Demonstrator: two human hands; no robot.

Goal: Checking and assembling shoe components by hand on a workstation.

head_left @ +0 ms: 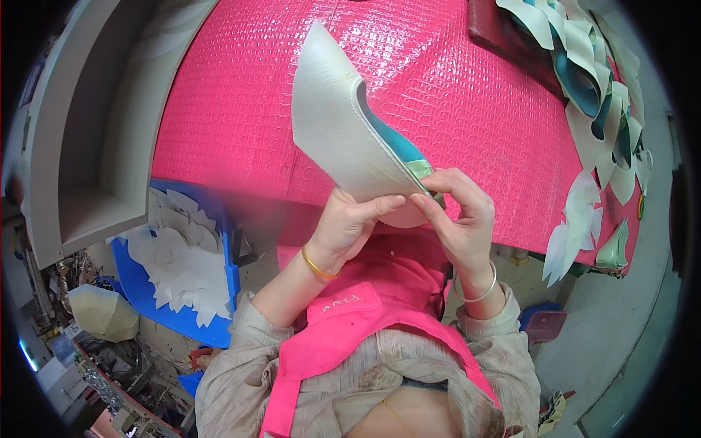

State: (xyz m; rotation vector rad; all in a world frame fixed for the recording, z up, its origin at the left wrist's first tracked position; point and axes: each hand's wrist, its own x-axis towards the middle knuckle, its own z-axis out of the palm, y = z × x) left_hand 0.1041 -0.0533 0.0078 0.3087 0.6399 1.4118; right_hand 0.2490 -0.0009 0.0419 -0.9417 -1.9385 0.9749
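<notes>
A white shoe upper point(328, 117) with teal lining is held up over the near edge of the pink table. Its pointed end tips away from me and to the left. My left hand point(349, 225) grips its near end from below, the thumb lying along the outer face. With thumb and forefinger, my right hand point(464, 215) pinches the upper's edge at the near right corner. A pale green patch point(419, 168) shows on the teal lining beside those fingertips. Whatever lies under the right fingers is hidden.
A quilted pink cover point(234, 109) spreads over the table. More white and teal uppers point(584, 73) are piled at the far right, with loose white pieces point(577, 219) nearer. A grey shelf box point(109, 124) stands left, above a blue bin point(168, 310) of white pieces point(179, 255).
</notes>
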